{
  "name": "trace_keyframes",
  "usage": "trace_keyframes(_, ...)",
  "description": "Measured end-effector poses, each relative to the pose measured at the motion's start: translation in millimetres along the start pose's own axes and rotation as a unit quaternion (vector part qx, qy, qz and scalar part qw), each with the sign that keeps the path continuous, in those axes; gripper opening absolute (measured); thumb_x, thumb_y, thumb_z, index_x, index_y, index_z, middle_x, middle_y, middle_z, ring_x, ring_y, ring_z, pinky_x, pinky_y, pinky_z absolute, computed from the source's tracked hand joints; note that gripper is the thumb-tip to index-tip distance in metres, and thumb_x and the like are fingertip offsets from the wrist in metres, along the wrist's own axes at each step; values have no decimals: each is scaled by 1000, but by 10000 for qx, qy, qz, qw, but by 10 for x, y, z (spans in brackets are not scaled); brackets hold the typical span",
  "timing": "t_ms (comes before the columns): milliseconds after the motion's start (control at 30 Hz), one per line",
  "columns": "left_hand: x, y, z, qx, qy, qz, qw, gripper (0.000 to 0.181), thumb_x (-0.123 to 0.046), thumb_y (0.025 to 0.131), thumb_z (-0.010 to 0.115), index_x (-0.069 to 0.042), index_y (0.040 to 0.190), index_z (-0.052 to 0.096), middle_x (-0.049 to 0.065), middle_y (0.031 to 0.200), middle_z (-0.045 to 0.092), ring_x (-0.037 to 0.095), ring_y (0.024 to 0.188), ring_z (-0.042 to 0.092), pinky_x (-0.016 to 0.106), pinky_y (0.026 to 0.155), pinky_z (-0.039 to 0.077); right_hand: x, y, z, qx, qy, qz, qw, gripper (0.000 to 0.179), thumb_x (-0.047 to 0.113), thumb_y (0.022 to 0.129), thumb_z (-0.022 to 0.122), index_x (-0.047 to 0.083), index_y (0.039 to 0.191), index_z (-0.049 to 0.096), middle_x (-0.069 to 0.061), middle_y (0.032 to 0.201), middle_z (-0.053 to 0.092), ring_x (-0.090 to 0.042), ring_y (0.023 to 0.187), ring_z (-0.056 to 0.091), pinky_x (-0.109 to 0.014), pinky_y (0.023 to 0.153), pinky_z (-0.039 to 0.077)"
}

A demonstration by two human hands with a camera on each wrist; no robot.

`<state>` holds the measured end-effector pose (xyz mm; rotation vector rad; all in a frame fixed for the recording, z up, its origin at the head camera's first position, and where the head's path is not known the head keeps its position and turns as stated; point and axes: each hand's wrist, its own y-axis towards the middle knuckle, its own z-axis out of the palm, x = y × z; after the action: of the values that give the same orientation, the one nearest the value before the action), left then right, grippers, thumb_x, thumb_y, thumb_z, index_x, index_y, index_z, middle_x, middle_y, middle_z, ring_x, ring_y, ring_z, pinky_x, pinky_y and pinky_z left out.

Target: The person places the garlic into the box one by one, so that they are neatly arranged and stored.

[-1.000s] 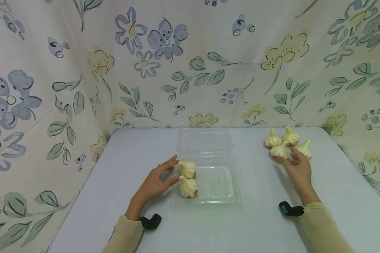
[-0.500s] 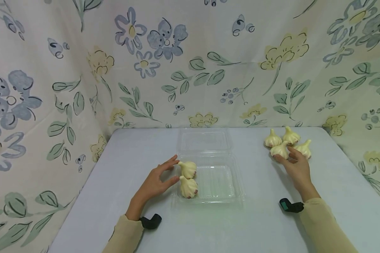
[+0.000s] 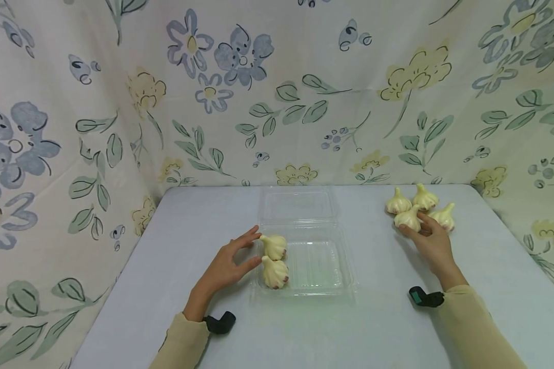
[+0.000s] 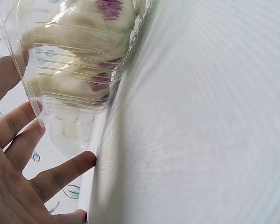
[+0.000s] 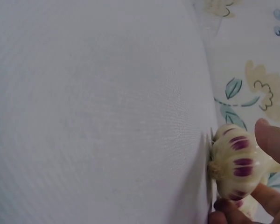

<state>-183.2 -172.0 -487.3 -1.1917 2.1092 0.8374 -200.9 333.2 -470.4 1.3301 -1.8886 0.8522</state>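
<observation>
In the head view, a clear plastic clamshell box (image 3: 314, 264) lies with its lid (image 3: 297, 205) folded back. Two garlic bulbs (image 3: 274, 272) sit one behind the other along its left side. My left hand (image 3: 228, 264) rests at that side, fingers spread; in the left wrist view its fingertips (image 4: 35, 105) touch the box's rim. At the back right, my right hand (image 3: 434, 246) pinches the front bulb (image 3: 407, 219) of a cluster between thumb and fingers. The right wrist view shows this purple-streaked bulb (image 5: 238, 161) near the tabletop, thumb on one side and fingers on the other.
More garlic bulbs stand close around the pinched one: one behind left (image 3: 398, 202), one behind (image 3: 426, 197), one to the right (image 3: 444, 218). A floral cloth (image 3: 268, 92) hangs behind and beside the white table (image 3: 189, 215).
My right hand has shifted slightly left and its thumb and fingers have closed in on the front garlic bulb. The left hand and the box have stayed where they were.
</observation>
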Motion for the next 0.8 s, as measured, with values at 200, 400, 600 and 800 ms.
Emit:
trace_keyframes(200,-1,2,-1,-16,-14,9,10000,58,-35,96,71,-26,150,52,-5,164,38,29,130,63,75,119,17,22,38,-1,82,-77,-43,9999,94,56,98,60,4,163,17,-37,153,37,-48,135,40,-43,89,48)
trace_keyframes(400,1,4,7,18,-21,-1,10000,58,-35,96,71,-26,150,52,-6,164,38,29,130,63,74,119,17,36,57,8,76,-91,-30,9999,94,53,98,61,1,162,16,-40,151,37,-48,133,42,-44,89,49)
trace_keyframes(600,-9,1,0,-6,-44,22,10000,58,-35,96,71,-24,150,53,-6,164,38,30,131,62,75,119,17,24,62,5,73,-115,-96,9999,93,51,98,63,0,161,18,-38,151,38,-44,129,43,-27,78,44)
trace_keyframes(800,-11,-3,1,2,-50,-6,10000,58,-35,96,71,-24,150,53,-7,164,37,30,131,62,75,119,16,2,68,4,66,-122,-177,9997,89,49,98,63,-1,160,23,-36,149,41,-41,127,44,-12,68,41)
